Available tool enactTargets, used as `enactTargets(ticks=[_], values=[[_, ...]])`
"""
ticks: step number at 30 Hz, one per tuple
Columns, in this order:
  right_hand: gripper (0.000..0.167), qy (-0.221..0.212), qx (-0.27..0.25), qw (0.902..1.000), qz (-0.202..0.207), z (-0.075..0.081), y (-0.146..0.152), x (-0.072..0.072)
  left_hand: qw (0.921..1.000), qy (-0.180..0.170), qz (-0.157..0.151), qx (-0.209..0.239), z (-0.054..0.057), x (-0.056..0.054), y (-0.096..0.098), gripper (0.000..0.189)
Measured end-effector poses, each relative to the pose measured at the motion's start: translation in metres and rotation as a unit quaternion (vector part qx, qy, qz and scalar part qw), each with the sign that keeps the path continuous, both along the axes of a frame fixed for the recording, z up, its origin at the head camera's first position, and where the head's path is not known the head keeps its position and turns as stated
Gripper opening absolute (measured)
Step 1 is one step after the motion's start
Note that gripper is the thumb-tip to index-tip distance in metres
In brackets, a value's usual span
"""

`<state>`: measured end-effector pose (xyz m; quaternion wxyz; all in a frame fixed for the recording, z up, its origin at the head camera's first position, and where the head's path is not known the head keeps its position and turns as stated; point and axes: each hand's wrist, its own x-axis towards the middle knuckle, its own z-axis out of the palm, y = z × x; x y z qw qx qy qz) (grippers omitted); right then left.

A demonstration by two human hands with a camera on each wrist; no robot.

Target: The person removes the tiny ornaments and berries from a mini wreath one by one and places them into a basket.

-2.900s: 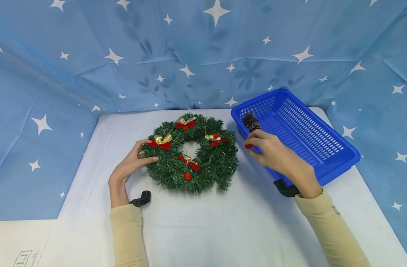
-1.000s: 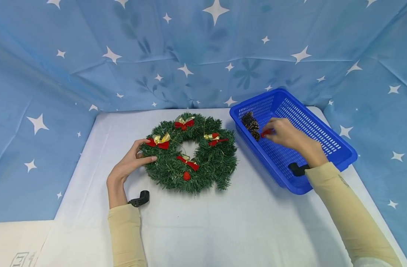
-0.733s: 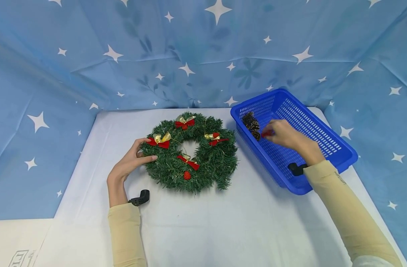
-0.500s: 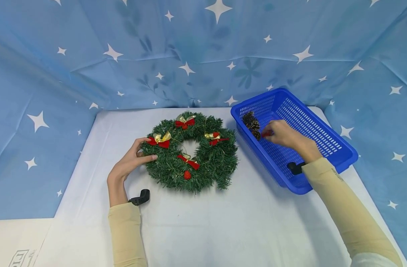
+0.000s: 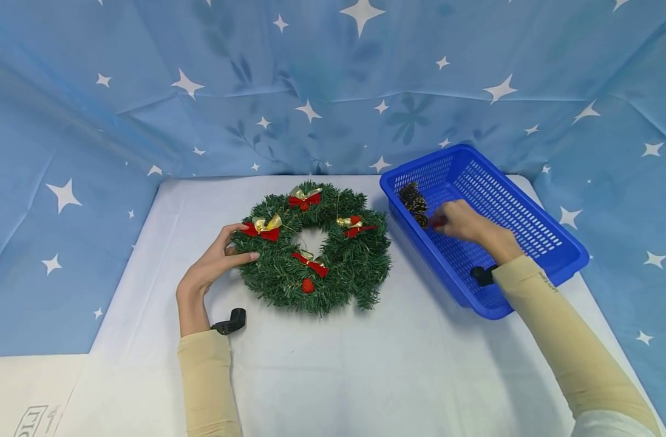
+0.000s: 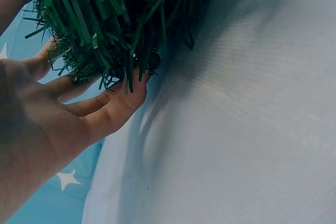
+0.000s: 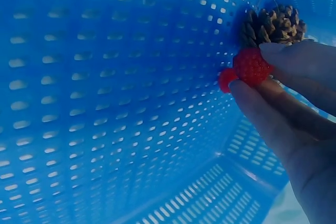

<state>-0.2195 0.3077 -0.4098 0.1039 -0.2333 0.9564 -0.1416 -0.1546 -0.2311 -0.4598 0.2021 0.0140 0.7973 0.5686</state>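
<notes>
A green wreath (image 5: 365, 261) with red and gold bows and red berries lies on the white table. My left hand (image 5: 215, 261) grips its left edge, thumb on the near side and a fingertip by the left bow (image 5: 264, 230). The left wrist view shows curled fingers (image 6: 107, 116) under the green strands. Inside the blue basket (image 5: 529, 209), my right hand (image 5: 464, 221) pinches a red berry ornament (image 7: 252, 66) between thumb and fingertips. A second red piece (image 7: 227, 80) shows just beside it. Several pine cones (image 5: 411, 197) lie against the basket's left wall, close to these fingers.
The basket stands at the table's back right, its rim (image 5: 575, 249) raised around the right hand. A blue curtain with white stars (image 5: 333, 91) hangs behind and at both sides. White cloth (image 5: 333, 370) covers the table in front of the wreath.
From the basket's left rim, my right hand has moved right and down into the basket, a red thing in its fingers throughout. Lately it hardly moves. The left hand stays on the wreath.
</notes>
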Motion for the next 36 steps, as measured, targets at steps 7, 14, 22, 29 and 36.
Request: enactTargets(ticks=[7,14,22,29,36], values=[[0.011,-0.016,-0.005,0.9998,-0.009,-0.002,0.003,-0.001,1.0000,-0.005,0.000,0.003,0.001,0.000,0.000,0.083],[0.013,-0.033,-0.009,0.9993,-0.013,-0.007,0.003,-0.002,1.0000,-0.002,0.001,-0.002,0.001,0.000,0.001,0.082],[0.014,-0.046,-0.014,0.9987,-0.017,-0.010,0.002,-0.003,1.0000,-0.003,0.001,0.000,0.001,0.000,0.000,0.083],[0.014,-0.051,-0.009,0.9985,-0.016,-0.010,0.003,-0.002,1.0000,-0.005,0.000,0.001,0.000,0.000,0.001,0.082],[0.016,-0.059,-0.008,0.9979,-0.026,-0.008,0.003,-0.004,1.0000,-0.001,0.001,-0.005,0.001,0.001,0.000,0.083]])
